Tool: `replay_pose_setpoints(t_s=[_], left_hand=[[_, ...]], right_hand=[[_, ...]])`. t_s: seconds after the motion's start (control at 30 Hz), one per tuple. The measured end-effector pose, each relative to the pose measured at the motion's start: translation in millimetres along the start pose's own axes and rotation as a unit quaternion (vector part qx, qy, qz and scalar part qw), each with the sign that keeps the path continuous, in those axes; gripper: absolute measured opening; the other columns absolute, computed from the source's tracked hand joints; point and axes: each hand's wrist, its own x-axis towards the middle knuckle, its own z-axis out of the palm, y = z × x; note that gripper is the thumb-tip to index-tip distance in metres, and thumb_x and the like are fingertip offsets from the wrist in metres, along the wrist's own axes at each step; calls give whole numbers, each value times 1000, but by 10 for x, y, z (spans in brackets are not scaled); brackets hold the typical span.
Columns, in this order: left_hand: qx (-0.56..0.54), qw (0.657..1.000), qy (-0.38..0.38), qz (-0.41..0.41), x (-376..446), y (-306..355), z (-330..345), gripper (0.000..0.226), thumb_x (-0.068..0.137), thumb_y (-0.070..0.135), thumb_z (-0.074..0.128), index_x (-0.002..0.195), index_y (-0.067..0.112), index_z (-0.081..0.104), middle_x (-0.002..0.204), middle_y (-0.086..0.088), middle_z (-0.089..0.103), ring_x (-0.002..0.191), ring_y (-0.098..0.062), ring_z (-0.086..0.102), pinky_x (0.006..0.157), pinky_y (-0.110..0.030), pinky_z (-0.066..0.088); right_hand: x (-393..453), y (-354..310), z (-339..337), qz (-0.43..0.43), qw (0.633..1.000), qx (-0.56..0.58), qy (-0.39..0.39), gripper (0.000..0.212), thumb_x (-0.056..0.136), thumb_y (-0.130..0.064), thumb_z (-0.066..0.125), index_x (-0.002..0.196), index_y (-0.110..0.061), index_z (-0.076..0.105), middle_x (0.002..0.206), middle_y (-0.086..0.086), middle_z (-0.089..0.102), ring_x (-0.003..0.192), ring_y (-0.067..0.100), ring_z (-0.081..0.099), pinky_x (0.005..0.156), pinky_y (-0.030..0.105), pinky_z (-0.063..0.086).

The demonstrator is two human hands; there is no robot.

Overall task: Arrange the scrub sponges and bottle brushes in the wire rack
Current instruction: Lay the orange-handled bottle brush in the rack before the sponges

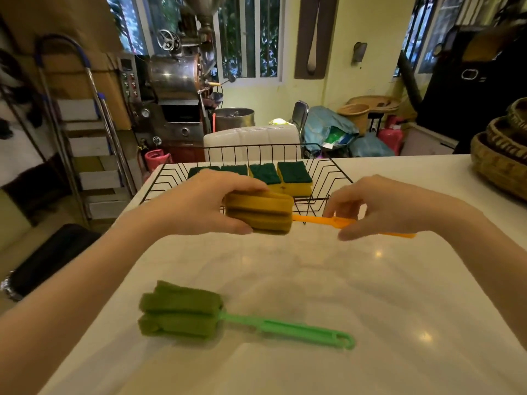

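1. Head view, arms: both bare forearms reach forward from the bottom corners over the white table (285, 280), left from the lower left, right from the lower right, wrists roughly level and turned inward toward each other just in front of the wire rack (322, 172).
2. The left hand (199, 203) is curled around the sponge head of the orange bottle brush (259, 212), thumb underneath, fingers over the top, gripping it above the table.
3. The right hand (382, 203) is partly closed on the brush's orange handle, which runs between thumb and fingers and sticks out past the hand to the right. The blur makes it hard to say how firm that pinch is, but the fingers appear to be touching the handle.
4. The held brush lies nearly horizontal, its head at the rack's near rim and not inside it.
5. The black wire rack stands at the table's far edge. Four scrub sponges (293, 178), yellow with green tops, sit in a row inside it; the left hand hides much of the two on the left.
6. The green bottle brush (182, 312) lies flat on the table close to the camera, head to the left, handle pointing right, well apart from both hands and the rack.
7. Woven baskets (502, 149) are stacked at the table's right edge.
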Motion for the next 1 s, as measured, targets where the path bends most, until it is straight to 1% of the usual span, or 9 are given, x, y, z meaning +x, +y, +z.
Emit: replay_pose_setpoints(t_s=[0.17,0.27,0.37,0.47,0.63,0.73,0.8,0.87,1.0], left_hand=[[-10,997,66,-29,71,-270,-272,60,70,32,71,115,51,36,100,34,43,94,11,43,71,-10,35],[-18,994,97,-49,122,-491,-353,60,70,30,71,116,49,37,100,34,43,94,11,44,71,-9,36],[-27,992,105,-69,193,-729,-367,61,70,27,72,121,43,42,101,33,43,94,8,45,71,-10,37],[-29,991,88,-101,269,-995,-318,61,70,26,72,124,36,44,107,20,49,100,-3,46,77,-14,39],[27,987,60,-145,361,-1337,-201,54,70,30,72,118,33,50,109,12,51,101,-9,44,80,-22,37],[36,986,35,-162,412,-1446,-108,51,70,29,73,117,30,51,106,10,51,97,-9,44,73,-16,34],[31,984,0,-175,433,-1488,-47,51,70,29,72,116,31,50,105,11,49,97,-9,43,73,-18,34],[17,982,-28,-184,450,-1506,-13,50,70,29,72,115,32,49,104,11,48,97,-10,43,75,-20,35],[24,980,-61,-186,494,-1521,1,50,70,29,73,114,32,48,101,13,45,92,-7,42,67,-11,32]], right_hand=[[362,64,-223,-34,995,62,75,36,70,-27,72,95,-45,54,86,-15,63,76,-1,60,62,16,44],[612,129,-257,-48,987,88,124,34,72,-23,70,92,-45,54,90,-15,64,81,2,61,65,18,48],[878,183,-191,-55,982,110,140,25,73,-17,70,84,-36,59,86,-14,64,80,2,61,64,18,51],[1157,229,-87,-58,984,114,124,19,75,-15,69,74,-33,62,79,-12,64,75,3,60,62,9,47],[1544,283,107,-33,988,122,84,18,78,-17,66,72,-34,65,83,-6,66,79,12,60,69,21,48],[1688,278,230,-29,993,98,59,25,80,-16,65,69,-39,61,87,-6,63,81,11,59,69,21,47],[1732,288,286,-18,995,89,38,28,79,-16,65,68,-40,58,84,-10,60,79,6,56,65,17,43],[1747,299,316,-9,997,81,12,27,80,-16,65,68,-40,57,81,-15,56,76,1,53,61,12,37],[1769,313,352,1,997,77,-21,20,83,-14,61,75,-32,61,83,-12,57,76,1,52,61,12,37]])
